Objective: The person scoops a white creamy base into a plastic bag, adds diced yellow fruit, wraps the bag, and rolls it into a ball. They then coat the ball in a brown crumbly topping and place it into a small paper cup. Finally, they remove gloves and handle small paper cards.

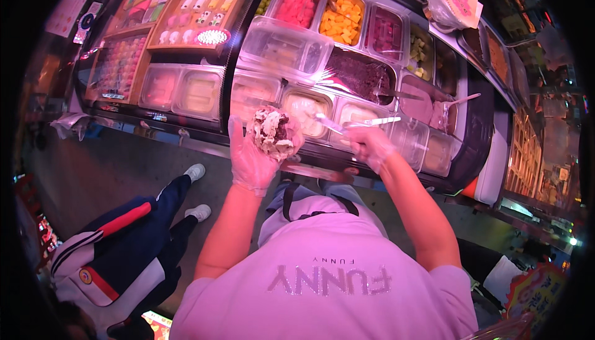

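My left hand, in a clear plastic glove, cups a round lump of dark filling smeared with pale cream just in front of the tubs. In my right hand, also gloved, is a spatula, gripped by its handle. Its flat end reaches over a tub of white cream, and I cannot tell whether it touches the cream. Beside it stands a second pale tub, with a white handle lying across it near my right hand.
Behind are tubs of pink cubes, orange fruit cubes and a dark purple mash. A clear lidded container sits among them. Wooden trays of small shaped sweets are at the left. A person in a dark tracksuit is at lower left.
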### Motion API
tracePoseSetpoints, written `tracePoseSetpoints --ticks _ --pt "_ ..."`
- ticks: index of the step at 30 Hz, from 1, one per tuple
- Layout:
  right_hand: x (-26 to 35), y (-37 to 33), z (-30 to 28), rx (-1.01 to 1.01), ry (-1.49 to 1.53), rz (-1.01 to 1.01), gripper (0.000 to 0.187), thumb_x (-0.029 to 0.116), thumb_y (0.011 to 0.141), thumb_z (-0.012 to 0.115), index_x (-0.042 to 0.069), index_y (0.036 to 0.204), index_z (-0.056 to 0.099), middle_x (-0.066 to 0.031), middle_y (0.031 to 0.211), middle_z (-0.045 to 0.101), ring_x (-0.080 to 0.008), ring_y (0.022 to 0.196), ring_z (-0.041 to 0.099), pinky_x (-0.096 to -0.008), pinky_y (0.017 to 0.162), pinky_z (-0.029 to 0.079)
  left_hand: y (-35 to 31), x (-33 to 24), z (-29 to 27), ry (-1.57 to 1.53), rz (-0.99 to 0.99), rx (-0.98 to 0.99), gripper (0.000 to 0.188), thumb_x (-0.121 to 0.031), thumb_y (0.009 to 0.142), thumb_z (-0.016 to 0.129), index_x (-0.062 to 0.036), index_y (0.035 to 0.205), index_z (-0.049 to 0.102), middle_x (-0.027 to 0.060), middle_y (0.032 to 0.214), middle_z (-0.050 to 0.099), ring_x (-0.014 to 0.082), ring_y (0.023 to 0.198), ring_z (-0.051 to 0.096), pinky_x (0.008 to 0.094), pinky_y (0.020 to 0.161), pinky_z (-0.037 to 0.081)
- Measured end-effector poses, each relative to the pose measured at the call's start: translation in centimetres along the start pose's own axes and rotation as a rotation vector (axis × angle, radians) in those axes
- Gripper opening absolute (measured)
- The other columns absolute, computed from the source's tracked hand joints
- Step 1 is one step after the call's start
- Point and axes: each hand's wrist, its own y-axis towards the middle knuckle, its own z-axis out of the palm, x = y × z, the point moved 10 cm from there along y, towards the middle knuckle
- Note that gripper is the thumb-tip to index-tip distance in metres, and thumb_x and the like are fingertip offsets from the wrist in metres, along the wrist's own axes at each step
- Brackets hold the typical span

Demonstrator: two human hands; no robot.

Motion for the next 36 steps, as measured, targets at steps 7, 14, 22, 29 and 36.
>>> tracePoseSetpoints --ticks 7,14,22,29,36 --pt "10.7 -17.2 3.9 -0.165 -0.677 -1.069 0.045 -0.002 0.086 0.062 -0.001 0.131 0.062 -0.0061 0.083 0.066 -0.0175 0.065 0.060 -0.0291 0.058 0.047 1.6 2.6 2.4 -0.017 -0.229 0.036 0.066 -0.056 0.098 0.056 -0.0017 0.136 0.049 0.0229 0.128 0.059 0.0416 0.118 0.059 0.0632 0.099 0.049" --pt "11.4 -21.2 7.8 -0.173 -1.289 -1.640 0.057 -0.005 0.077 0.064 -0.002 0.134 0.060 -0.0083 0.081 0.058 -0.0273 0.069 0.059 -0.0375 0.062 0.050 2.8 4.9 4.6 -0.042 -0.347 -0.060 0.069 -0.054 0.096 0.061 -0.0019 0.138 0.046 0.0217 0.135 0.054 0.0395 0.129 0.052 0.0678 0.104 0.043" --pt "11.1 -21.7 5.7 -0.293 -1.594 -1.572 0.057 0.003 0.075 0.063 -0.002 0.132 0.061 -0.0064 0.082 0.057 -0.0212 0.062 0.053 -0.0331 0.054 0.044 3.2 5.0 4.4 -0.051 -0.350 -0.007 0.069 -0.050 0.098 0.060 0.0013 0.141 0.043 0.0241 0.138 0.053 0.0427 0.129 0.052 0.0682 0.106 0.042" --pt "11.0 -23.0 4.6 -0.363 -1.150 -1.677 0.049 -0.002 0.085 0.058 -0.002 0.134 0.060 -0.0128 0.097 0.068 -0.0253 0.070 0.060 -0.0337 0.059 0.048 3.0 4.7 4.4 0.020 -0.289 -0.033 0.064 -0.046 0.099 0.059 -0.0007 0.141 0.044 0.0222 0.138 0.054 0.0405 0.127 0.055 0.0663 0.107 0.043" --pt "7.9 -9.9 1.4 -0.388 -1.044 -1.028 0.031 0.006 0.094 0.051 0.004 0.120 0.066 -0.0187 0.101 0.070 -0.0340 0.087 0.068 -0.0387 0.077 0.055 3.0 1.8 1.2 -0.026 -0.271 0.047 0.063 -0.048 0.093 0.069 -0.0066 0.137 0.049 0.0151 0.126 0.057 0.0393 0.123 0.053 0.0598 0.099 0.048"
